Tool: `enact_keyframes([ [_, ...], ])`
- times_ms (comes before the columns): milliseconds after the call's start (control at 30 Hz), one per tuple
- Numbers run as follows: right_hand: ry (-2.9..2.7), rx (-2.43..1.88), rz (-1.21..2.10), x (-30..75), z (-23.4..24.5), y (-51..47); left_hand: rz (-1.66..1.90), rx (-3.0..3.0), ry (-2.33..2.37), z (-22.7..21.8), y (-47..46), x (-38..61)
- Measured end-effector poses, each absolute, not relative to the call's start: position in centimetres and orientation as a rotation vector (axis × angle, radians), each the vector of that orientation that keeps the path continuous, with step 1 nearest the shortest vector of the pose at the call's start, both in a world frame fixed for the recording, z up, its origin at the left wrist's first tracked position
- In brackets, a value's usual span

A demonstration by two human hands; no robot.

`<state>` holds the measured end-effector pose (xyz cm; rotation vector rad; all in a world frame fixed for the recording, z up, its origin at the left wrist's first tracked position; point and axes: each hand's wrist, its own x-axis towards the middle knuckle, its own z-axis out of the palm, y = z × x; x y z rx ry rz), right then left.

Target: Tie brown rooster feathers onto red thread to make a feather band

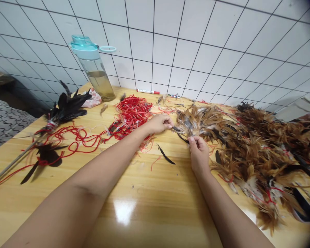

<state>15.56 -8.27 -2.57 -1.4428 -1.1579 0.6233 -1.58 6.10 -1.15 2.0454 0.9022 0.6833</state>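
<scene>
My left hand [161, 123] is closed in a pinch at the left edge of a bunch of brown feathers [200, 119]; a dark feather tip shows by its fingertips. At the near side of the same bunch, my right hand [198, 150] pinches a thin black feather [183, 138]. Left of my left hand lies a tangled heap of red cord [133, 112]. A loose black feather [166, 155] rests on the table between my forearms. To the right spreads a large pile of brown feathers [248, 148], tied in places with red cord.
On the left, a stick [12, 161] carries black feathers [69, 106] bound near its end. A bottle with a turquoise lid [96, 75] stands at the back against the tiled wall [167, 44]. A red-and-white marker [147, 91] lies along the table's [134, 213] back edge.
</scene>
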Motion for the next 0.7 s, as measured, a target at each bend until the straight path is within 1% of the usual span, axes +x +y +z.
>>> enact_keyframes([
  [133,-1.036,-1.459,0.630,15.3,-2.4,-8.1,0.760,2.240,0.973,-0.2,5.3,-1.2],
  [300,-1.059,-1.478,0.591,15.2,-2.4,-8.1,0.781,2.023,0.885,0.4,4.3,-0.6],
  [400,-1.075,-1.496,0.582,15.1,-2.3,-8.1,0.810,2.008,0.784,0.7,3.6,-0.1],
  [533,-1.116,-1.505,0.555,15.2,-2.3,-8.0,0.854,2.110,0.707,1.3,2.4,0.6],
  [700,-1.082,-1.502,0.638,15.6,-2.9,-7.8,0.925,2.342,0.577,1.5,1.4,1.3],
])
